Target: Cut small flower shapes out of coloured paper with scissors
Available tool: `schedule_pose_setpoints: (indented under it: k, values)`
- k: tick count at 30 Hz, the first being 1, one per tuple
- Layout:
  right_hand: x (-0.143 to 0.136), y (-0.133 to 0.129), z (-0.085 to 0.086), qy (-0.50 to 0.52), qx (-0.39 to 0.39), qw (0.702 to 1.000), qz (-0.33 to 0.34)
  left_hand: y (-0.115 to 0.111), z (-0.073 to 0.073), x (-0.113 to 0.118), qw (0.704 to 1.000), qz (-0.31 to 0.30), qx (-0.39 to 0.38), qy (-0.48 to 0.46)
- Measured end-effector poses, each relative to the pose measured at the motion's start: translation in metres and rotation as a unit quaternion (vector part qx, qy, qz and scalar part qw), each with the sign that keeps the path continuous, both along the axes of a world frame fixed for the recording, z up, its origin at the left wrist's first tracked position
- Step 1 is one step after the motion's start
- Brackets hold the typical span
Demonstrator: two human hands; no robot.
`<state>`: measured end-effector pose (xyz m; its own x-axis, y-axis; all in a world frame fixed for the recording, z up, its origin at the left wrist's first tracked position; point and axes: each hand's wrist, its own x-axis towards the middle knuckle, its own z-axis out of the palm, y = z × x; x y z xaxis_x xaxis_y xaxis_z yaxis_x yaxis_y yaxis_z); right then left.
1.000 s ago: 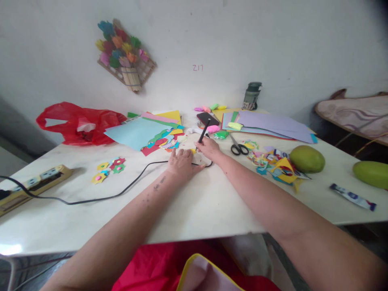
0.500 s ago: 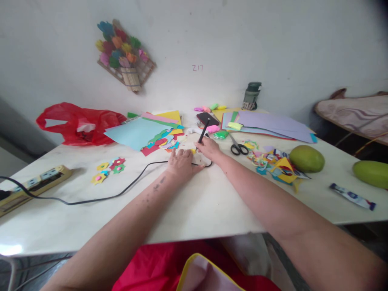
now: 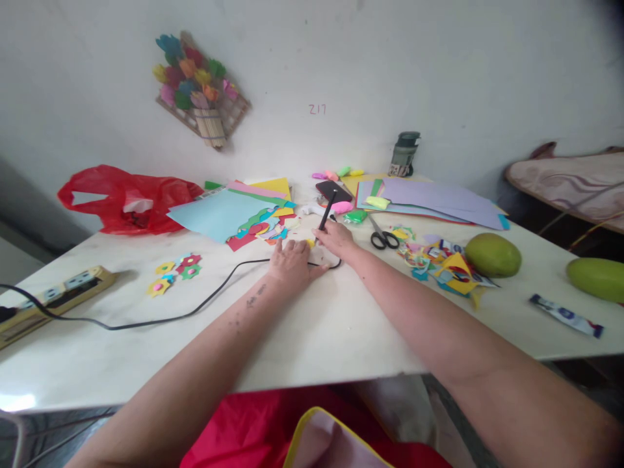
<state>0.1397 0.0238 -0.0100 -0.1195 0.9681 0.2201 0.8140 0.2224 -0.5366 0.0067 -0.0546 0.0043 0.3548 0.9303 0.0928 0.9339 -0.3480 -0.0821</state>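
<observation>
Plainly, "217" [image 3: 318, 110] (reddish) marks the wall [image 3: 341, 71].

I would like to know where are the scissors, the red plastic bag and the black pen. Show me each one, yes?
Scissors [image 3: 385, 240]: head view, on the black handles.
Red plastic bag [image 3: 178, 194]: head view, on its right side.
Black pen [image 3: 328, 209]: head view, on the shaft.

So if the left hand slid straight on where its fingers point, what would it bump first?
Past the yellow bit right by its fingertips, the left hand would probably meet the scraps. It might pass over them; depth is unclear.
</observation>
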Motion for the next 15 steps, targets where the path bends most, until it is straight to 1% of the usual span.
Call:
schedule_pose_setpoints:
  k: [5, 9, 13, 15]
  values:
    - [0.001, 0.001, -0.001, 0.013, 0.003, 1.000, -0.001, 0.000, -0.001, 0.000, 1.000, -0.003, 0.005, -0.002]
    - [0.002, 0.003, -0.003, 0.065, 0.012, 0.998, 0.000, 0.001, -0.002, -0.001, 1.000, -0.003, 0.004, -0.004]
    - [0.004, 0.007, -0.010, 0.143, 0.035, 0.988, 0.051, 0.005, -0.006, -0.003, 1.000, -0.013, 0.012, -0.011]
    - [0.004, 0.009, -0.012, 0.165, 0.038, 0.982, 0.079, 0.006, -0.007, -0.004, 1.000, -0.016, 0.012, -0.013]
